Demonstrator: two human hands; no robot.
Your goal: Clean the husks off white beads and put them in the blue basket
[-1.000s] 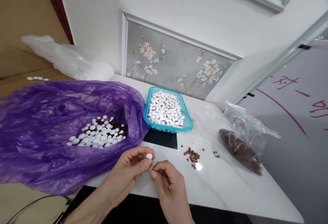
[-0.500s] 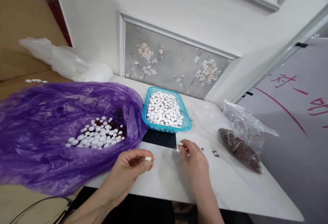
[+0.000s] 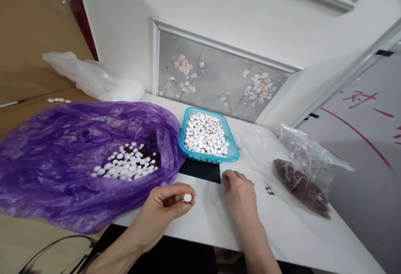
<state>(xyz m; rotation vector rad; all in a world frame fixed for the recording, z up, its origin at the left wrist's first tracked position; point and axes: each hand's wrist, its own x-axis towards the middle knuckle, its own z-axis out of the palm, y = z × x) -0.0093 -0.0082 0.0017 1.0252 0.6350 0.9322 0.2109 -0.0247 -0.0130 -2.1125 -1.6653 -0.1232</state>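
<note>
My left hand (image 3: pixel 169 203) pinches a small white round piece (image 3: pixel 187 198) between thumb and fingers, above the front of the white table (image 3: pixel 206 219). To its right, my right hand (image 3: pixel 239 190) is lowered at the table with its fingers curled down; its fingertips are partly hidden, and I cannot make out what they hold. A blue basket (image 3: pixel 233 154) full of white round pieces (image 3: pixel 206 134) stands behind my hands, partly on a black flat piece (image 3: pixel 200 170). At the left a purple plastic bag (image 3: pixel 78 132) lies open with white and dark brown pieces inside.
A clear bag of brown material (image 3: pixel 300 188) lies at the right, with brown bits (image 3: pixel 269 191) near it. A white plastic bag (image 3: pixel 103 84) rests at the back left beside several white pieces (image 3: pixel 59 100). A whiteboard (image 3: pixel 354 153) stands at the right.
The white piece in my left hand has turned and shows a round face. My right hand's fingers have curled further down. The whole view has shifted slightly.
</note>
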